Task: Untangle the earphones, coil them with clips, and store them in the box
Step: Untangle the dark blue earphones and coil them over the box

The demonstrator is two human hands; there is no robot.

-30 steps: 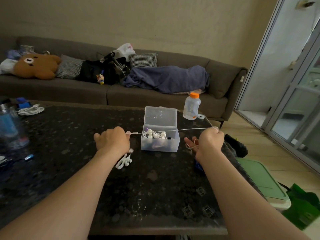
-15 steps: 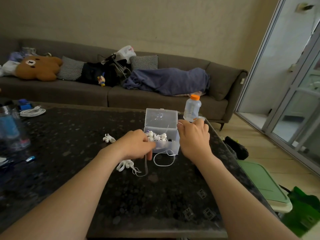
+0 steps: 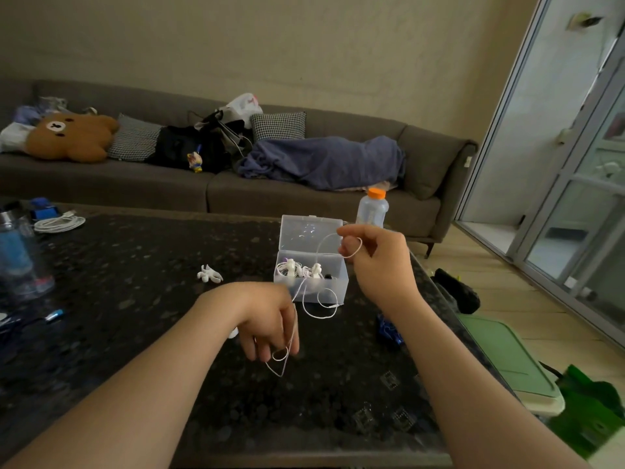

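Between the hands, over the table [image 3: 135,265], hangs the white cable [image 3: 319,317]. Right hand [image 3: 378,265], raised beside the box [image 3: 338,286], pinches one loop of it; left hand [image 3: 267,319], lower, curls its fingers round another loop. A clip [image 3: 209,275] lies left of the box.

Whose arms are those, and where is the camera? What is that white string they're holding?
The camera sits on the person's head and looks down, so you see their own two arms. The left hand and the right hand each pinch a loop of a thin white earphone cord. A clear box with its lid open stands on the dark table, with more earphones inside. A small white clip lies on the table, and a bottle stands behind the box.
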